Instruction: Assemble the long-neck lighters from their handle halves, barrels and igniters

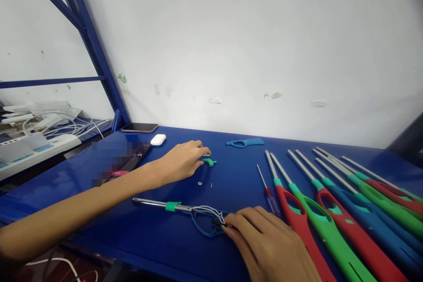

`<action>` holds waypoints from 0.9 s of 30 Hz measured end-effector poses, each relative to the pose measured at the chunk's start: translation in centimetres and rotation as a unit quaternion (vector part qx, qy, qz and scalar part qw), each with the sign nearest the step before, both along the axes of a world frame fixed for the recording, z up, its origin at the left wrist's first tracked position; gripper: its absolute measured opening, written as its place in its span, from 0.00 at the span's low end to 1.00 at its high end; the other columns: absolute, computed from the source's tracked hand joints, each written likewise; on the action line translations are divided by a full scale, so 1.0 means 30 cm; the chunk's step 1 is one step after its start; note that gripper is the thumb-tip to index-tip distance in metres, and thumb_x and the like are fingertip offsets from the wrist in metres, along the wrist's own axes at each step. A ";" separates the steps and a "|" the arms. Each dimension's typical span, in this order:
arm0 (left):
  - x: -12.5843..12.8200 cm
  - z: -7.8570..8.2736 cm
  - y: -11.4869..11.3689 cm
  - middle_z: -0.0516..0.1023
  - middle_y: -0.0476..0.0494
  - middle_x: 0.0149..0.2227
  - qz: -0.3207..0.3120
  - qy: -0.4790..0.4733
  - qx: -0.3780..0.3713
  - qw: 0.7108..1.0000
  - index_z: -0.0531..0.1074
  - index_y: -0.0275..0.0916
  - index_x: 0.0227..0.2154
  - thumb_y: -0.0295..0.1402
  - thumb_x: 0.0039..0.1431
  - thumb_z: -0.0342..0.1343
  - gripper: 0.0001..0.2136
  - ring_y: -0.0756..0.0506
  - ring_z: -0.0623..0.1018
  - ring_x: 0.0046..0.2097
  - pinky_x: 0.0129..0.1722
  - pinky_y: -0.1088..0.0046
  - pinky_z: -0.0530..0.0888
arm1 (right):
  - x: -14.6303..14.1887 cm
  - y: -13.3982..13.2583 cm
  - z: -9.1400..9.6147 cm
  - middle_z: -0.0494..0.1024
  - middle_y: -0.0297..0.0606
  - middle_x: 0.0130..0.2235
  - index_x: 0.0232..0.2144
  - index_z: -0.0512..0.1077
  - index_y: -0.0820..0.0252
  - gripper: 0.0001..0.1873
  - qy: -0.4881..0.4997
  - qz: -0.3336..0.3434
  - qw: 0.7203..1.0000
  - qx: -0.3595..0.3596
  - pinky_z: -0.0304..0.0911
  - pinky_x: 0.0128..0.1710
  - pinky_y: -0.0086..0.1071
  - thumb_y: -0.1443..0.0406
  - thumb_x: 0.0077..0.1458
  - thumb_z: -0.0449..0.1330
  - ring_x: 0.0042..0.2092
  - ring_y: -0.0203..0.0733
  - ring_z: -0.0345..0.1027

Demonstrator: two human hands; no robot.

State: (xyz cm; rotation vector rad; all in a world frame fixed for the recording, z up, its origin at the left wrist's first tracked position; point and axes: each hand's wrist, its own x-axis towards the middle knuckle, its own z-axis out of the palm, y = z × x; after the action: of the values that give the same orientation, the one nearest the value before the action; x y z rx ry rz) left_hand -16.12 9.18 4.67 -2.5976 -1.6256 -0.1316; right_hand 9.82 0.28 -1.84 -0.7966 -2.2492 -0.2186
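Note:
On the blue table (pixel 165 238) lies a partly opened blue lighter (pixel 185 211) with a metal tube, a green collar and bare wires. My right hand (pixel 267 242) rests at its handle end, fingertips pinched on a small dark part there. My left hand (pixel 181 161) reaches further back, fingers curled at a small green trigger piece (pixel 210 162) and a thin metal bit. Two tiny loose parts (pixel 200 183) lie between the hands. A small red-handled screwdriver (pixel 269 191) lies right of the lighter.
Several whole long lighters (pixel 330 211) in red, green and blue lie side by side at the right. A blue handle shell (pixel 244 142) lies near the wall. A phone (pixel 139 127), a white earbud case (pixel 158 139) and a second phone (pixel 128 163) sit at the back left; power strips (pixel 36 145) beyond.

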 end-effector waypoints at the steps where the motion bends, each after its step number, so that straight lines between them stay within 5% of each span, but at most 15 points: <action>1: -0.001 -0.010 0.013 0.79 0.40 0.52 -0.004 0.005 -0.005 1.000 0.74 0.38 0.56 0.33 0.71 0.62 0.14 0.40 0.81 0.49 0.48 0.56 0.81 | 0.002 -0.001 -0.002 0.82 0.32 0.32 0.37 0.77 0.52 0.22 0.001 0.003 1.000 -0.003 0.73 0.32 0.32 0.62 0.77 0.45 0.31 0.41 0.79; 5: -0.012 -0.040 0.012 0.80 0.41 0.50 -0.012 -0.005 -0.001 1.000 0.76 0.37 0.51 0.38 0.72 0.62 0.12 0.42 0.82 0.48 0.48 0.58 0.82 | 0.003 -0.006 -0.006 0.82 0.32 0.32 0.37 0.77 0.52 0.24 0.005 0.000 1.000 0.001 0.72 0.33 0.32 0.62 0.78 0.44 0.31 0.40 0.78; 9: -0.030 -0.022 -0.039 0.82 0.44 0.44 -0.005 -0.060 0.048 0.997 0.79 0.37 0.46 0.29 0.71 0.60 0.05 0.44 0.82 0.43 0.45 0.61 0.80 | 0.000 -0.007 -0.006 0.82 0.32 0.32 0.37 0.78 0.52 0.25 0.015 -0.005 1.000 0.006 0.71 0.33 0.33 0.61 0.78 0.43 0.31 0.40 0.78; 11: -0.040 0.000 -0.084 0.83 0.45 0.41 -0.001 -0.097 0.081 0.992 0.81 0.39 0.44 0.23 0.70 0.56 0.09 0.45 0.82 0.39 0.41 0.65 0.79 | -0.002 -0.007 -0.006 0.82 0.32 0.32 0.37 0.78 0.52 0.25 0.022 -0.008 1.000 0.007 0.70 0.32 0.33 0.61 0.78 0.43 0.32 0.40 0.78; 15: -0.042 0.018 -0.225 0.84 0.48 0.40 -0.011 -0.164 0.126 0.978 0.82 0.43 0.44 0.28 0.71 0.56 0.10 0.47 0.81 0.37 0.39 0.70 0.77 | -0.008 -0.007 -0.010 0.81 0.31 0.31 0.37 0.77 0.52 0.23 0.028 -0.008 1.000 0.000 0.68 0.32 0.34 0.62 0.78 0.44 0.31 0.40 0.77; 21: 0.026 -0.081 -0.419 0.81 0.48 0.41 -0.066 -0.269 0.139 0.951 0.81 0.45 0.48 0.21 0.72 0.53 0.15 0.48 0.79 0.42 0.39 0.75 0.76 | -0.012 -0.002 -0.018 0.79 0.30 0.31 0.37 0.75 0.54 0.20 0.035 0.000 0.999 -0.001 0.65 0.32 0.35 0.63 0.78 0.46 0.31 0.39 0.75; 27: 0.064 -0.128 -0.444 0.79 0.47 0.39 -0.059 -0.273 0.135 0.951 0.80 0.46 0.52 0.20 0.72 0.52 0.18 0.46 0.76 0.39 0.36 0.71 0.75 | -0.013 -0.004 -0.013 0.80 0.32 0.31 0.38 0.75 0.55 0.19 0.035 -0.001 0.999 -0.011 0.64 0.33 0.34 0.64 0.78 0.46 0.31 0.40 0.76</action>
State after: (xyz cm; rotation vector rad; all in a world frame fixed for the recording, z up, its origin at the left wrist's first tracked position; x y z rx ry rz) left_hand -14.20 -4.13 0.82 -2.5694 -1.4370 -1.0831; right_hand 9.43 0.15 -2.24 -0.8052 -2.1876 -0.1652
